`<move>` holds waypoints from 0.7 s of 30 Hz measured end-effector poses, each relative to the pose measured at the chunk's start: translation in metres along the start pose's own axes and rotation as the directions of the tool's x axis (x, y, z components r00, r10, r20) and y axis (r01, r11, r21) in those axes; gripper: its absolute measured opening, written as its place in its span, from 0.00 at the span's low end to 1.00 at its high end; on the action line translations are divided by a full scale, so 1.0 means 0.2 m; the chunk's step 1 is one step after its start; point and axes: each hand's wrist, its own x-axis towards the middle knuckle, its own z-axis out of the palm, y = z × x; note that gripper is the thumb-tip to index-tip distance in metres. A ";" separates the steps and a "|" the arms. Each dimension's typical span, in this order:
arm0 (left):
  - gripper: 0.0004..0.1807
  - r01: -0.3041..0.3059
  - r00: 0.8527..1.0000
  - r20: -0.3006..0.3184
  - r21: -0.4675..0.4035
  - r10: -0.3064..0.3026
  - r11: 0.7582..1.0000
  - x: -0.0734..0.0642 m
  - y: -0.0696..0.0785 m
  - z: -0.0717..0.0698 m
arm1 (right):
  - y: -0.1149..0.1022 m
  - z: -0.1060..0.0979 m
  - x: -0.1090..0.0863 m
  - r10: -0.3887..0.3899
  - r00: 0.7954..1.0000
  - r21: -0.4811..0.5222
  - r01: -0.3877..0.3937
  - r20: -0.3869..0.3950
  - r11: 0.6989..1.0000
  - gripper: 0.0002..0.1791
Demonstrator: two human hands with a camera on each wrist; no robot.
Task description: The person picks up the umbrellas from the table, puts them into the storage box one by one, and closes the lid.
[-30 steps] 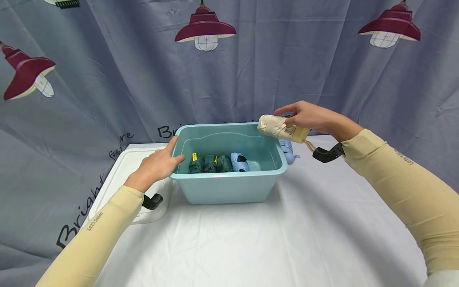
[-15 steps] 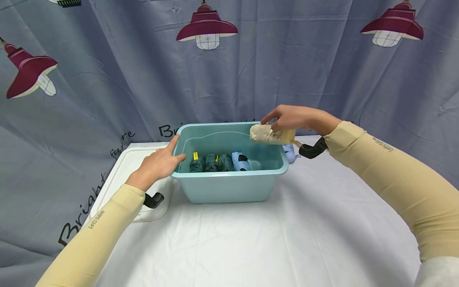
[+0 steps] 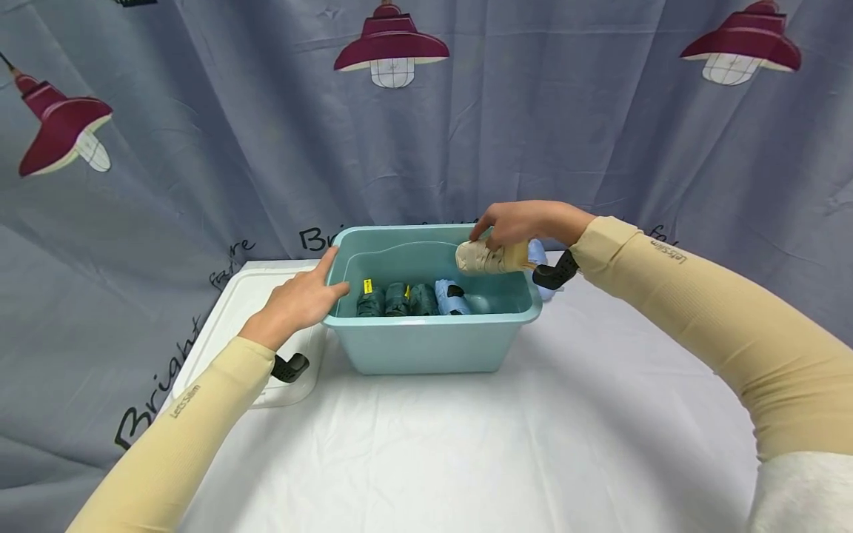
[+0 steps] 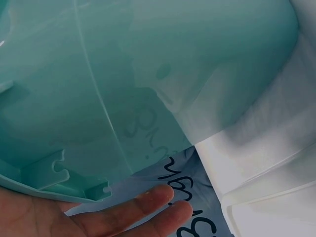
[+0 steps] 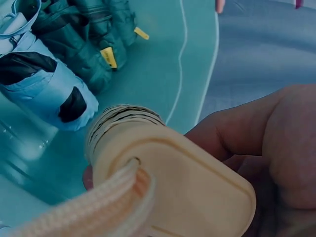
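Note:
My right hand [image 3: 520, 220] grips a cream folding umbrella [image 3: 476, 259] and holds it on its side over the right part of a light teal plastic tub [image 3: 426, 348]. The right wrist view shows the umbrella's flat handle end [image 5: 197, 192] and its cord loop [image 5: 98, 202]. On the tub's left rim rests my left hand [image 3: 296, 302]; in the left wrist view its fingers [image 4: 148, 200] extend straight along the outside. Inside the tub, 3 dark green folding umbrellas [image 3: 397, 302] and a light blue one [image 3: 452, 297] lie side by side.
A white lid [image 3: 220, 337] lies on the white table [image 3: 453, 444], left of the tub. Partly hidden past the tub's right end is another light blue item [image 3: 538, 255]. A grey-blue curtain [image 3: 266, 148] printed with lamps hangs behind.
My right hand has moved left and down with the cream umbrella, from above the right rim to over the tub's inside. The left hand stays at the left rim.

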 end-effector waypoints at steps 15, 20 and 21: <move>0.40 0.007 1.000 -0.013 -0.013 -0.007 1.000 0.00 0.00 0.00 | -0.06 0.09 0.14 0.037 0.998 -0.157 -0.027 0.057 0.987 0.28; 0.41 0.013 1.000 0.003 -0.017 -0.013 1.000 0.00 0.00 0.00 | -0.08 0.12 0.18 0.018 0.994 -0.222 0.006 0.104 0.975 0.23; 0.41 0.011 1.000 0.007 -0.016 -0.011 1.000 0.00 0.00 0.00 | -0.08 0.12 0.19 0.012 0.994 -0.236 0.014 0.110 0.972 0.22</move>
